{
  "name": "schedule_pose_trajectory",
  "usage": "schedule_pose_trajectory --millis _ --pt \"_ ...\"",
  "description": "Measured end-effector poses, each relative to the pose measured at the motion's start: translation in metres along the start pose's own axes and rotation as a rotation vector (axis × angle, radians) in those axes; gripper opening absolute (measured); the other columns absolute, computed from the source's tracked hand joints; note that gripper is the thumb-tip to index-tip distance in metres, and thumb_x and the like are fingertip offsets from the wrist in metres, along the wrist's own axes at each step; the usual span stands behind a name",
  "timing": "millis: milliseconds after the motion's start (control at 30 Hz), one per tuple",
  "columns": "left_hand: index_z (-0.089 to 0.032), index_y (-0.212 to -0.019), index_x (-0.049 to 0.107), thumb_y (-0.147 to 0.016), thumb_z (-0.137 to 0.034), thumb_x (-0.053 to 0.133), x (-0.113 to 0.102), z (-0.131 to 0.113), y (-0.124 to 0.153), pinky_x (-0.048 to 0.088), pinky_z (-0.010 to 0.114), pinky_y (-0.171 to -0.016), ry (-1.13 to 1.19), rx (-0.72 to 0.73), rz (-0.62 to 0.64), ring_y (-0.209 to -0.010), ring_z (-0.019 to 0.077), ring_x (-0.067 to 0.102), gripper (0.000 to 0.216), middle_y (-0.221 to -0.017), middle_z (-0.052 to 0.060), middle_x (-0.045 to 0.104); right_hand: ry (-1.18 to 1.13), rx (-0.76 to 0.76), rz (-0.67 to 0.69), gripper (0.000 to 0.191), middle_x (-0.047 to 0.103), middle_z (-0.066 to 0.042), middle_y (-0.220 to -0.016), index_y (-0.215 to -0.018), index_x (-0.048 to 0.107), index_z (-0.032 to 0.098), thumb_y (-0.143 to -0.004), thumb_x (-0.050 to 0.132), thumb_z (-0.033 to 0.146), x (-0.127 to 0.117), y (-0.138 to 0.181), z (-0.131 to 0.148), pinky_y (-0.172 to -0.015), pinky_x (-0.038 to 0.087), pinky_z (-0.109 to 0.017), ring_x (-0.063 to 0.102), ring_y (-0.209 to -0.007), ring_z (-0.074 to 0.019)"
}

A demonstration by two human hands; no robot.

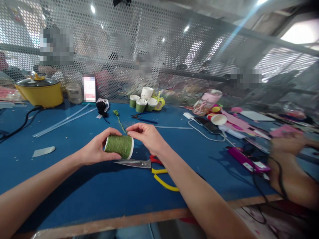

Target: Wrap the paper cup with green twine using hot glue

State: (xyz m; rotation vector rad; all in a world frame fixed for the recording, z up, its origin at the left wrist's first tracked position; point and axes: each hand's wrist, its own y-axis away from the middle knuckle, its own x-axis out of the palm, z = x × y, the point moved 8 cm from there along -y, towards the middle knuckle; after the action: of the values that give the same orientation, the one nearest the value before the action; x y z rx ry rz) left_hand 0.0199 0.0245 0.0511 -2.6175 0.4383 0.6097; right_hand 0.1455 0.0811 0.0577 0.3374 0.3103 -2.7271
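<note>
A white paper cup wound with green yarn (pixel 119 146) lies sideways in my left hand (pixel 96 149), its fingers and thumb wrapped round the base end. My right hand (pixel 146 136) is at the cup's rim, thumb and forefinger pinched on the green yarn strand (pixel 121 125). That strand runs away over the table to a small green yarn bundle (pixel 116 113). Just below both hands lies a pair of scissors (pixel 139 163) with red and yellow handles, partly covered by my right forearm.
Several green-wrapped cups (pixel 141 105) stand by the mesh screen, with blue-handled pliers (pixel 144 119) nearer. At left are a yellow electric pot (pixel 45 94), a jar (pixel 74 93) and glue sticks (pixel 62 122). A purple power strip (pixel 246 161), cables and a co-worker's arm (pixel 291 169) occupy the right.
</note>
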Motion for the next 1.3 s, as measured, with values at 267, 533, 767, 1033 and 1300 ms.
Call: schedule_pose_trajectory --millis 267,533,767,1033,1300 --pt "-0.019 -0.104 0.044 -0.066 -0.031 0.068 0.000 -0.002 0.000 0.043 0.030 -0.078 -0.018 0.042 -0.011 -0.095 0.0211 0.049 0.046 -0.105 0.006 0.050 -0.021 -0.004 0.004 0.010 0.062 0.001 -0.069 -0.075 0.065 0.019 -0.065 0.064 0.022 -0.001 -0.001 -0.002 -0.070 0.042 -0.029 0.054 -0.066 -0.0112" --pt "-0.019 -0.105 0.045 -0.067 -0.030 0.067 -0.001 -0.004 0.000 0.042 0.031 -0.082 -0.058 0.077 -0.020 -0.099 0.0222 0.049 0.045 -0.106 0.006 0.050 -0.006 -0.013 0.002 0.011 0.061 0.001 -0.069 -0.076 0.064 0.019 -0.066 0.064 0.022 0.000 -0.002 -0.004 -0.069 0.043 -0.028 0.054 -0.066 -0.0114" --pt "-0.020 -0.106 0.042 -0.067 -0.029 0.066 -0.007 0.002 -0.001 0.043 0.033 -0.083 -0.008 0.061 -0.101 -0.100 0.0224 0.048 0.047 -0.107 0.007 0.048 -0.091 0.110 -0.055 0.017 0.057 0.001 -0.063 -0.071 0.056 0.017 -0.076 0.058 0.033 -0.007 -0.002 -0.007 -0.049 0.040 -0.022 0.051 -0.053 -0.0084" --pt "-0.020 -0.108 0.040 -0.071 -0.025 0.064 -0.006 -0.003 -0.001 0.037 0.037 -0.092 -0.127 0.177 -0.117 -0.105 0.0221 0.044 0.045 -0.108 0.007 0.045 -0.295 0.322 0.181 0.026 0.052 0.003 -0.048 -0.058 0.053 0.016 -0.074 0.059 0.035 0.015 0.007 -0.017 -0.040 0.032 -0.018 0.046 -0.043 -0.0058" --pt "-0.018 -0.118 0.035 -0.074 -0.037 0.060 -0.001 0.017 -0.003 0.044 0.035 -0.081 -0.003 -0.062 -0.100 -0.094 0.0207 0.052 0.054 -0.110 0.009 0.046 -0.117 0.196 0.160 0.015 0.053 0.004 -0.051 -0.062 0.055 0.015 -0.071 0.059 0.026 0.019 0.012 -0.007 -0.046 0.035 -0.020 0.047 -0.047 -0.0063"
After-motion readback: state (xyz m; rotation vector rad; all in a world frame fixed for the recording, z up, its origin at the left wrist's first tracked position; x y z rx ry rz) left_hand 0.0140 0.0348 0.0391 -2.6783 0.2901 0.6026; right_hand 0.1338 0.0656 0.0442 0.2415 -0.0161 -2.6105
